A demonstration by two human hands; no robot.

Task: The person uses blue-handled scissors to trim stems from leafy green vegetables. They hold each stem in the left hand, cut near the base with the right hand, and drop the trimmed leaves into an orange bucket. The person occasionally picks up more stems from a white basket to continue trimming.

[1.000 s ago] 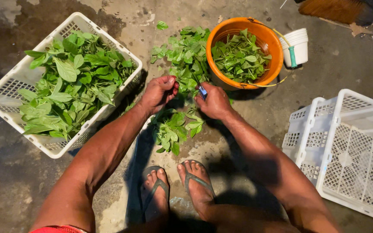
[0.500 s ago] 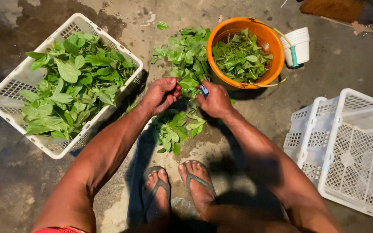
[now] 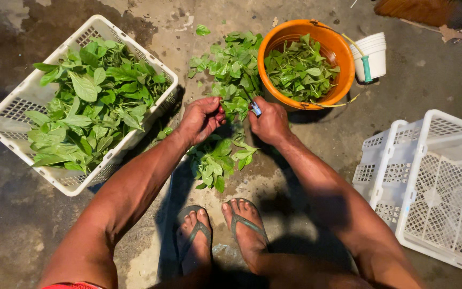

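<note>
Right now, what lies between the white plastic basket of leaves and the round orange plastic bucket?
Head view: a loose pile of green leaves on the concrete floor, plus both hands below it.

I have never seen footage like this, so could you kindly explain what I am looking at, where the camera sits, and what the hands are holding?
The camera is worn on a person's head and looks down at their own bare hands, forearms and sandalled feet on a concrete floor. The left hand pinches a leafy green sprig; the right hand grips a small blue-handled tool, probably a blade. Loose green leaves lie between them. To the left stands a white plastic basket full of leaves, ahead an orange plastic bucket with picked leaves and a small white cup, and to the right empty white plastic crates.
</note>
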